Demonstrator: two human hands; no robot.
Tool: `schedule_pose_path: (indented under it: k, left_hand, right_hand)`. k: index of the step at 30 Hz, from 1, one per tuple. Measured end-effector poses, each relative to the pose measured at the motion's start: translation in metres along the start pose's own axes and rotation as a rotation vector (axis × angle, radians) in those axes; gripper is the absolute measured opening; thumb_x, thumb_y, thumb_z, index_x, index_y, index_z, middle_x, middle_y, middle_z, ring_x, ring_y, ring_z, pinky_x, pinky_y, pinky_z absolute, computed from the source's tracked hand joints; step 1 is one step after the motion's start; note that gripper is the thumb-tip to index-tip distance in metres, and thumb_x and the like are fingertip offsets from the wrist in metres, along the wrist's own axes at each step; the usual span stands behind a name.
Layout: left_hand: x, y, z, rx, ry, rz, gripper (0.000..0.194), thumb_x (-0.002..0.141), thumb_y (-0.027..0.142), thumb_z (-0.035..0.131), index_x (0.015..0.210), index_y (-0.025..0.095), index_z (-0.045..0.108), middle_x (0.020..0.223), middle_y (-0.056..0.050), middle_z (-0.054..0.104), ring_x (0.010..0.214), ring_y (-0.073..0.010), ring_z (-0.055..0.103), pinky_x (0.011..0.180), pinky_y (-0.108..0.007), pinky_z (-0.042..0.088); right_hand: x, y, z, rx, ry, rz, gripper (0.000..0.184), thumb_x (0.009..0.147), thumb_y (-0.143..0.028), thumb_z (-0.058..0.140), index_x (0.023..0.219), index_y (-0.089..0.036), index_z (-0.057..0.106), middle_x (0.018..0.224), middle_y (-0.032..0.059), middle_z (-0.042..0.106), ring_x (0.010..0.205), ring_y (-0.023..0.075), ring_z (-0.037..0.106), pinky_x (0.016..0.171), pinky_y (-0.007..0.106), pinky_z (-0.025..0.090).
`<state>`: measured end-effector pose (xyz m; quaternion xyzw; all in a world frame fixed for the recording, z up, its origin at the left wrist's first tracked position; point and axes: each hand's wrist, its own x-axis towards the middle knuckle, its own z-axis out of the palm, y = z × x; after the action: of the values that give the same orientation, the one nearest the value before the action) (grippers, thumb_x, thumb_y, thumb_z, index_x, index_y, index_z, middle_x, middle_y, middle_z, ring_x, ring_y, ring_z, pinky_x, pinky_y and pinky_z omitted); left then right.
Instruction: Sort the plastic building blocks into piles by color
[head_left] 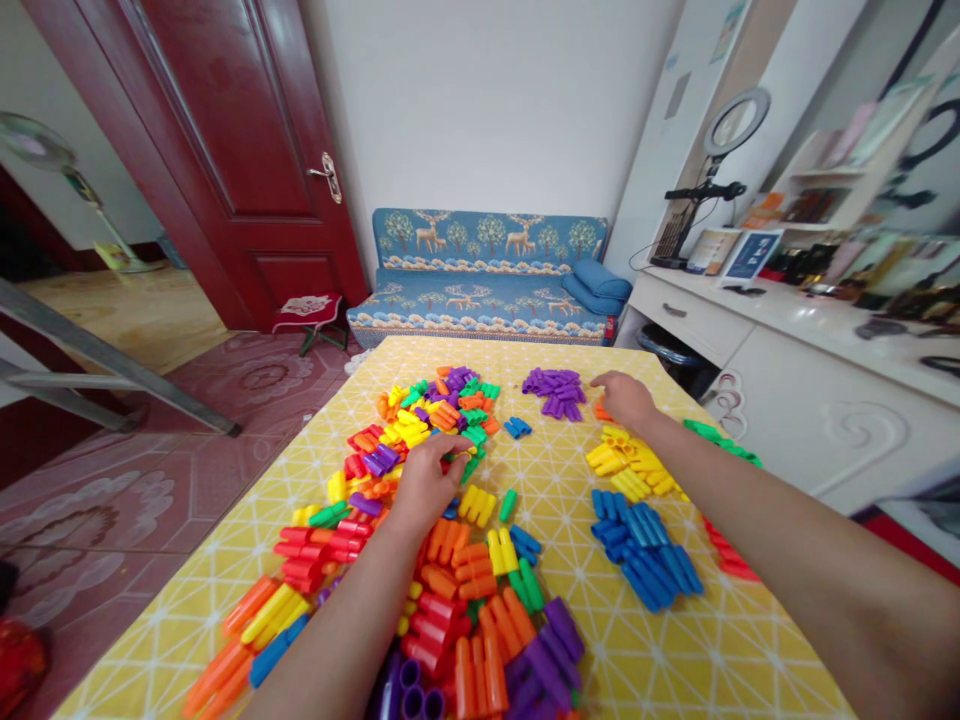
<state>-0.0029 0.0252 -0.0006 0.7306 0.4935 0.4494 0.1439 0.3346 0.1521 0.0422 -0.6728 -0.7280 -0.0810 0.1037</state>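
Containers 1st: dark bin (681,362) next to the white cabinet (795,400), black liner at rim; can't tell contents. Plastic pcs sit straight on your bench (555,470), yellow patterned cloth on top.

Your L hand (431,485) is over the mixed heap (454,545) (red, orange, yellow, green, purple, blue), fingers bent, tips close tog. near green pcs (476,437); can't tell if it's gripping anything.

Your R hand (626,400) is at the far R, index pointing fwd/inward, others curled. Orange pcs (601,410) are right by/under it, mostly hidden; grip unclear, can't confirm contact.

Rel. to R hand: purple pile (556,392) just to its L; yellow pile (634,462) nearer you, then blue pile (649,550). Green pile (724,442) is beyond your R forearm; red pile (727,550) on the near side, partly covered.
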Motion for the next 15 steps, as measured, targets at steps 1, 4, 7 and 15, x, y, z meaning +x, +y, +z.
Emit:
schedule_pose_path:
  k: [1, 4, 7, 15]
  left_hand:
    - [0.000, 0.000, 0.000, 0.007, 0.002, -0.006, 0.019, 0.078, 0.013, 0.056, 0.091, 0.017, 0.070, 0.086, -0.006, 0.072, 0.082, -0.0187, 0.067, 0.076, -0.030, 0.053]
    - [0.000, -0.002, -0.002, 0.082, 0.048, -0.048, 0.019, 0.079, 0.014, 0.055, 0.088, 0.017, 0.070, 0.088, -0.006, 0.072, 0.084, -0.0194, 0.067, 0.079, -0.031, 0.052]
    - [-0.002, -0.001, -0.007, 0.259, 0.102, -0.106, 0.018, 0.079, 0.017, 0.055, 0.086, 0.019, 0.071, 0.091, -0.005, 0.072, 0.090, -0.0215, 0.066, 0.085, -0.033, 0.049]
    - [-0.008, 0.014, -0.010, 0.575, -0.021, -0.256, 0.046, 0.074, 0.044, 0.064, 0.116, 0.026, 0.065, 0.108, -0.008, 0.066, 0.105, -0.0308, 0.059, 0.087, -0.042, 0.046]
  right_hand:
    - [-0.005, -0.011, -0.005, 0.056, 0.063, 0.003, 0.043, 0.077, -0.002, 0.046, 0.110, -0.018, 0.069, 0.116, 0.0102, 0.066, 0.109, 0.0217, 0.060, 0.091, 0.031, 0.044]
    - [-0.027, -0.054, -0.017, 0.458, 0.234, -0.052, 0.034, 0.081, -0.008, 0.045, 0.102, -0.017, 0.070, 0.107, 0.0076, 0.069, 0.101, 0.0185, 0.062, 0.088, 0.029, 0.047]
    - [-0.061, -0.105, -0.021, 0.876, 0.199, -0.149, 0.026, 0.080, -0.014, 0.050, 0.094, -0.019, 0.071, 0.097, 0.0048, 0.071, 0.088, 0.0176, 0.066, 0.080, 0.031, 0.051]
    - [-0.131, -0.171, 0.024, 1.126, 0.089, -0.052, 0.022, 0.076, -0.015, 0.051, 0.086, -0.018, 0.070, 0.093, 0.0058, 0.071, 0.088, 0.0188, 0.066, 0.080, 0.033, 0.051]
